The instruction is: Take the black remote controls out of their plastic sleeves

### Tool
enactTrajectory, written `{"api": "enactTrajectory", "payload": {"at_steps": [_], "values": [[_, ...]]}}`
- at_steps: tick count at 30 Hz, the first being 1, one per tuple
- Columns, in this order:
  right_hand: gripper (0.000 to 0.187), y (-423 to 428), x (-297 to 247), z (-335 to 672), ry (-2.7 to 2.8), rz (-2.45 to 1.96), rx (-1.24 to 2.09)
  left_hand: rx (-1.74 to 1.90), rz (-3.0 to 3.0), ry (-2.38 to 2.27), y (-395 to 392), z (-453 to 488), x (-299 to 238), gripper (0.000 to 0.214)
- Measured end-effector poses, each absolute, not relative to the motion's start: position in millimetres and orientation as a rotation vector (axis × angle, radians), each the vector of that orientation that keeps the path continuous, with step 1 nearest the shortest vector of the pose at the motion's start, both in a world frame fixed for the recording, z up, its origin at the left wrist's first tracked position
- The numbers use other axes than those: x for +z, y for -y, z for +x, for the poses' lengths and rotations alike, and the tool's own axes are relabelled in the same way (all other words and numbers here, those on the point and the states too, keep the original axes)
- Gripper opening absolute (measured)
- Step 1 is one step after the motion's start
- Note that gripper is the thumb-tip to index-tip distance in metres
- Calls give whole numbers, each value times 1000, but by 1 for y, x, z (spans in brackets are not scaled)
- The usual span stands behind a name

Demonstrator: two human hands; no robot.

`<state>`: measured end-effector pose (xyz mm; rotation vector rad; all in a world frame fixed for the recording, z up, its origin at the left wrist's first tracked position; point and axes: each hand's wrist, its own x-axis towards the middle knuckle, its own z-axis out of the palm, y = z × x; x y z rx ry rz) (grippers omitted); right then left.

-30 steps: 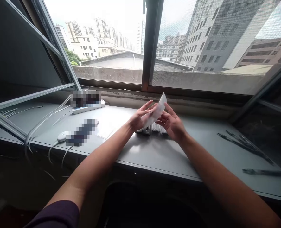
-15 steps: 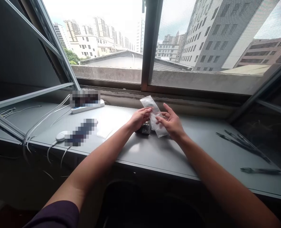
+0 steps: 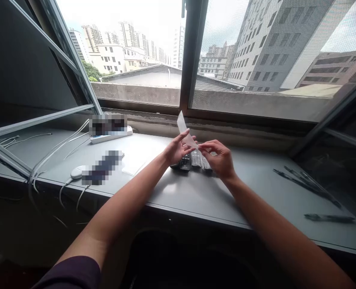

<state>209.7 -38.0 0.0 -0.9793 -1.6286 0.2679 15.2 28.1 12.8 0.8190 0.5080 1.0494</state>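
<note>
Both my hands meet over the middle of a grey sill-top counter (image 3: 196,192). They hold a clear plastic sleeve (image 3: 184,129) that sticks up and to the left. My left hand (image 3: 176,149) pinches its middle from the left. My right hand (image 3: 218,157) pinches its lower end with thumb and curled fingers. Right under my hands lie a black remote control (image 3: 184,161) and a remote in a clear cover (image 3: 199,161), side by side on the counter.
A white power strip (image 3: 110,135) with white cables (image 3: 54,154) lies at the back left. A white mouse (image 3: 77,171) and a blurred dark device (image 3: 104,165) sit near the front left edge. Dark cable ties (image 3: 307,181) and a pen (image 3: 328,218) lie at the right.
The plastic sleeve has turned edge-on and now stands up to the left. My right hand's fingers have curled from spread into a pinch on its lower end.
</note>
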Motion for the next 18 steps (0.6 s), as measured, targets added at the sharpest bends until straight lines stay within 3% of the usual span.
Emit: {"api": "enactTrajectory", "payload": {"at_steps": [5, 18], "values": [[20, 41, 0, 209, 1761, -903, 43, 909, 875, -482, -25, 16, 13, 42], [30, 41, 3, 212, 1806, -849, -94, 818, 907, -465, -31, 10, 8, 32]]}}
